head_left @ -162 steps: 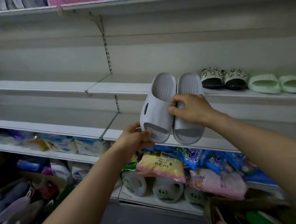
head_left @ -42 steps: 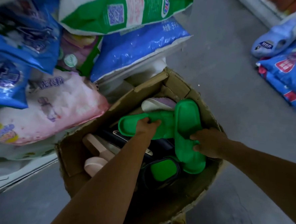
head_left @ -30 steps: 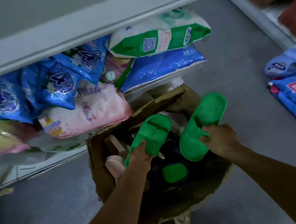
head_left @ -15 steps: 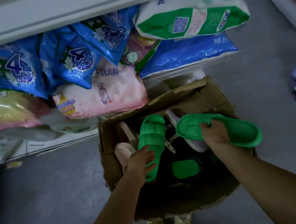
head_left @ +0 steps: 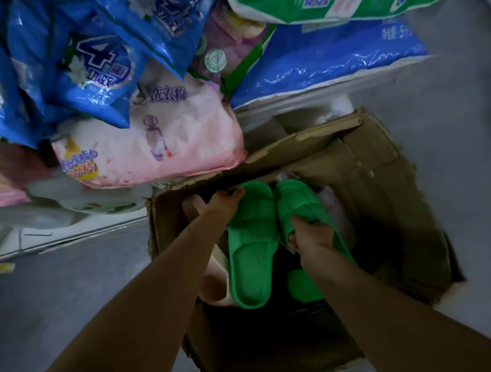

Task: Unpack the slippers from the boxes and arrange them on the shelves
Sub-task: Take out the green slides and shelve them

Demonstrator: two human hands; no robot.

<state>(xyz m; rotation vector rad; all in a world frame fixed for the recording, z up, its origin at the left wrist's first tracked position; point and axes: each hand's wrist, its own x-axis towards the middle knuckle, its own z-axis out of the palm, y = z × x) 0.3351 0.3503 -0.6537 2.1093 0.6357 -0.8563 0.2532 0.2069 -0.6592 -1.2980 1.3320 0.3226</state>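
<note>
Green foam, twice over: from the head view we see a matched pair of slides held side by side just above the open cardboard box [head_left: 383, 177], their inner edges touching. Our left hand [head_left: 223, 206] grips the left slipper [head_left: 251, 252] at its outer edge by the strap, fingers [head_left: 236, 193] curled over the toe end. Our right hand [head_left: 312, 243] holds the right slipper [head_left: 298, 200] with its fingers hooked in under the strap; that slipper's heel is hidden beneath the wrist.

Both long axes run away from us, toes toward the lower shelf stacked with detergent bags [head_left: 155, 140] and heels toward our body. The left one's footbed faces up. Our forearms reach down and forward, converging on the pair.

Below the pair a pink slipper [head_left: 215, 287] and another green piece, too dark to name, lie in the box, which stands on the grey floor [head_left: 59, 289].

We judge the pair ready to carry. The display shelf is out of sight, so the next move calls for raising both hands together, toes kept pointing away.
</note>
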